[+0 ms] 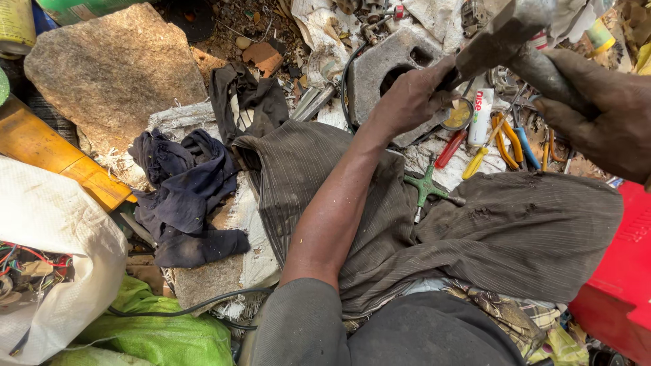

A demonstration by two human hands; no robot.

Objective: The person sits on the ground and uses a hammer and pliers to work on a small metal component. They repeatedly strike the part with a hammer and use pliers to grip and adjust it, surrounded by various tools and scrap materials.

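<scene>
1. The hammer held by the left hand and the right hand is dull, worn grey metal.
2. The block is rough, matt grey cast metal with holes.
3. The trousers are fine-striped cloth, dusty and matt.
4. The rag is dark blue crumpled cloth.
5. The stone is coarse and grainy.
6. The pliers have glossy yellow plastic handles.
7. The sack is white woven plastic; the box is smooth red plastic.

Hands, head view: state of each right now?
Left hand: closed, gripping something small against the grey metal block.
Right hand: closed on the hammer handle.
</scene>
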